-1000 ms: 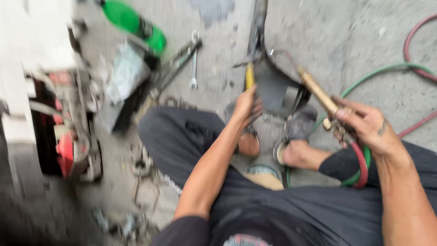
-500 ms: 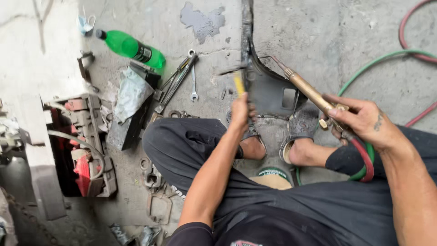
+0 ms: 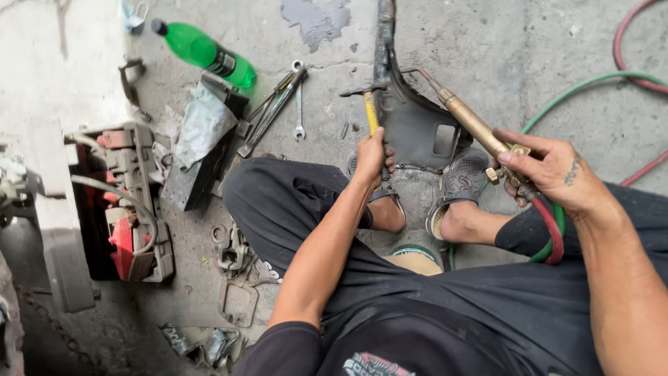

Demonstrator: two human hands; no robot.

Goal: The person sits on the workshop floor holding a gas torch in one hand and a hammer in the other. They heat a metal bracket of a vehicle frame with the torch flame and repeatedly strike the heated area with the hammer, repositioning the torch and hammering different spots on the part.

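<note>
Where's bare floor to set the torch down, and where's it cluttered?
Bare concrete lies upper right, between the dark metal part and the green hose. Another patch sits between the green bottle and the part's top. Crowded: wrenches and scrap at left.

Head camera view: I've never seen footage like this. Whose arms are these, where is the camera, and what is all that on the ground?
The camera sits on a person's head and looks down, so you see their own arms, lap and sandalled feet. They sit on a concrete floor. The left hand grips a yellow-handled tool against a dark metal part lying in front of the feet. The right hand holds a brass torch with its tip toward that part; red and green hoses run from it across the floor. To the left lie a green plastic bottle, a wrench, pliers and a dark box with a crumpled bag on it.
</note>
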